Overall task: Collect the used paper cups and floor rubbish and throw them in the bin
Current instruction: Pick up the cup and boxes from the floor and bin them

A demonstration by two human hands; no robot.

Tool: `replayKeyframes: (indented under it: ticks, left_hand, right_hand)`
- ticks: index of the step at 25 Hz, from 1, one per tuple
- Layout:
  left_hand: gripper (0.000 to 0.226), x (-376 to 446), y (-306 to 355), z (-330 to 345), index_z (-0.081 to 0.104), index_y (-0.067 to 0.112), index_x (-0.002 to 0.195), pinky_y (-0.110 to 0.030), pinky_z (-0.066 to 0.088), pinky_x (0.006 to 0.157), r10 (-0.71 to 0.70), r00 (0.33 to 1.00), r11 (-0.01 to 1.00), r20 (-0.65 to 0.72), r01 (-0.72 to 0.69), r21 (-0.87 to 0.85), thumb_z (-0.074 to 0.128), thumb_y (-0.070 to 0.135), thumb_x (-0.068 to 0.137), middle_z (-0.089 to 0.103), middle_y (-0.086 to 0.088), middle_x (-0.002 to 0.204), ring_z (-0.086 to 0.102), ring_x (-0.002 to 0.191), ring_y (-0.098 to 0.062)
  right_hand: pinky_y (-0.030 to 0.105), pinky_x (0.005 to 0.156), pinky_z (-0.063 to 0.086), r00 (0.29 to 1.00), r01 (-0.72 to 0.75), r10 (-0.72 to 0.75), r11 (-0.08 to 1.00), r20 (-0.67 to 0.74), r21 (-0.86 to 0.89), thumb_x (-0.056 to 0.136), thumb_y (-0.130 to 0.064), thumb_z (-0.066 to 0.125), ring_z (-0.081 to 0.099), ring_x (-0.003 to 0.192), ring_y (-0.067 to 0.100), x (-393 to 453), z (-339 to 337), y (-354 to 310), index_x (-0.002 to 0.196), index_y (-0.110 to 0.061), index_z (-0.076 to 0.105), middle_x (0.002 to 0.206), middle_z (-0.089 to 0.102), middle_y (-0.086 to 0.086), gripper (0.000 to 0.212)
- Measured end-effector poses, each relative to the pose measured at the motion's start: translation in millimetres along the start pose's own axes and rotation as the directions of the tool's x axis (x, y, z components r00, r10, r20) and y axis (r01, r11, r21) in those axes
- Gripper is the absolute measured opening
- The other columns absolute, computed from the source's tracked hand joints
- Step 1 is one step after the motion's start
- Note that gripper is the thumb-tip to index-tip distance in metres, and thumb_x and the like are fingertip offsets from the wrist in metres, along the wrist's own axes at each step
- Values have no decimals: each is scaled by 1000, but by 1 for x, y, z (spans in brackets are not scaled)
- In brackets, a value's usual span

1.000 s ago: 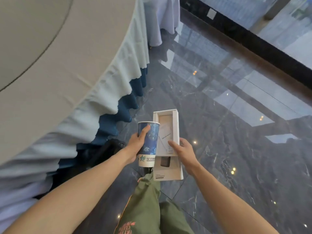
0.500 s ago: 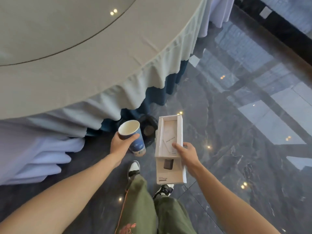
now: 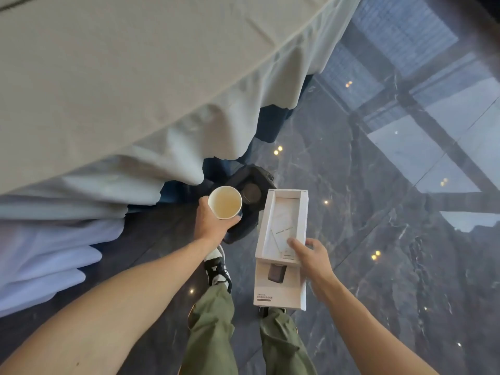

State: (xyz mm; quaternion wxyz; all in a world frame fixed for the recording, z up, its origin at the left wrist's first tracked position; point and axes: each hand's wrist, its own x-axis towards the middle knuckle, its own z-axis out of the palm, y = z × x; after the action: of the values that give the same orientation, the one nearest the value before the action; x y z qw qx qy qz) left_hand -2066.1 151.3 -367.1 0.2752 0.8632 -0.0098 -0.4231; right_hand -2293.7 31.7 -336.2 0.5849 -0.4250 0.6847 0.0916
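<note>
My left hand [image 3: 212, 221] grips a paper cup [image 3: 225, 202], seen from above with its open mouth facing me and a pale empty inside. My right hand [image 3: 311, 255] holds a long white cardboard box [image 3: 282, 247], open on top, with a white leaflet in its tray and a small dark item lower down. Both are held over a black bin [image 3: 250, 197] that stands on the floor just past the cup, half under the tablecloth's edge. The cup's rim overlaps the bin's near left side.
A round table draped in a pale cloth [image 3: 135, 90] with a dark blue skirt fills the upper left. Glossy dark marble floor [image 3: 378, 239] spreads to the right. My green trousers and black-and-white shoe [image 3: 216, 269] are below the hands.
The view has tipped further down and closer to the bin. The cup has turned from showing its blue side to showing its open mouth, and both hands have moved over the bin.
</note>
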Motion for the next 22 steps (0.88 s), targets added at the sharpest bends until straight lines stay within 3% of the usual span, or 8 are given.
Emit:
replayKeyframes:
  ticks: [3,5,9,11,13,15,18,22]
  left_hand:
    - [102,10,-3,8,36,18,149,-38,47,103,-15,995,998,98,9,61,96,21,67,46,-10,148,51,134,-30]
    - [102,11,-7,11,28,15,157,-39,41,112,-90,983,994,160,80,68,90,20,77,38,-11,158,43,144,-31]
    - [61,2,-17,7,59,13,135,-42,55,101,-224,932,972,285,234,-2,76,47,87,64,-10,131,65,113,-25]
    - [56,-9,-13,2,67,18,122,-47,62,92,-282,849,937,447,345,-63,72,60,85,70,-10,114,70,95,-24]
    - [54,-18,-10,-1,69,22,118,-43,62,80,-287,768,913,573,401,-80,66,65,87,72,-10,103,73,87,-27]
    - [48,-19,-15,-2,70,24,119,-43,61,80,-262,743,897,616,423,-129,58,64,94,73,-10,100,73,93,-32]
    - [55,-18,-26,-5,70,28,123,-47,58,97,-251,752,893,609,423,-155,57,70,91,78,-7,112,72,109,-31]
    - [67,-16,-40,-7,69,31,124,-48,58,99,-270,771,895,577,422,-145,63,80,79,80,-1,111,76,105,-25]
  right_hand:
    - [45,87,58,1000,-26,26,1000,-15,11,90,-42,72,70,99,23,3,8,2,127,-14,51,116,68,6,51]
    - [39,77,57,999,-38,39,999,-13,23,90,-40,72,70,98,22,3,12,1,126,-14,51,114,68,5,48]
    - [37,78,58,999,-33,33,998,9,50,92,-38,71,71,99,22,1,24,-9,123,-13,54,114,70,6,44]
    - [38,77,59,999,-28,26,998,45,48,92,-38,70,73,97,24,1,33,-19,120,-12,60,114,73,8,39]
    - [39,74,60,995,-41,35,997,90,61,94,-36,68,74,95,26,0,43,-30,117,-11,64,111,75,9,35]
    - [43,83,62,990,-71,63,996,125,56,97,-37,66,74,95,26,0,54,-36,116,-11,66,110,75,8,33]
    - [51,90,62,984,-86,90,996,151,-38,97,-46,62,75,98,27,7,64,-35,112,-15,67,110,75,7,35]
    - [51,91,62,980,-110,135,981,148,-161,99,-50,55,71,103,29,9,74,-34,114,-13,66,112,71,7,42]
